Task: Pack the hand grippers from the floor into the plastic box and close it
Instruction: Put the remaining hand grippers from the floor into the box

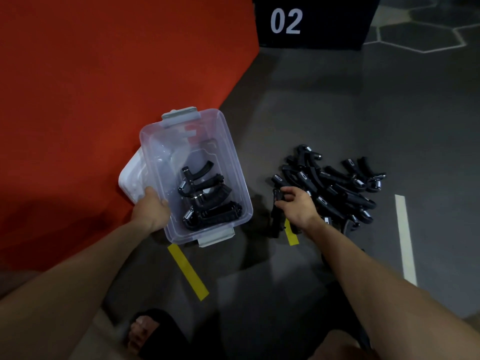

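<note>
A clear plastic box [235, 162] with grey latches stands open on the floor, with several black hand grippers [205, 196] inside. My left hand [152, 207] grips the box's near left rim. Its white lid [132, 181] lies half under the box on the left. A pile of black hand grippers [337, 188] lies on the grey floor to the right of the box. My right hand [297, 206] reaches into the pile's left end and its fingers curl round one hand gripper [276, 201].
A red mat [91, 87] covers the floor at left. A black block marked 02 [311, 22] stands at the back. Yellow tape strips [188, 271] and a white line [405, 237] mark the grey floor. My sandalled foot [148, 333] is at the bottom.
</note>
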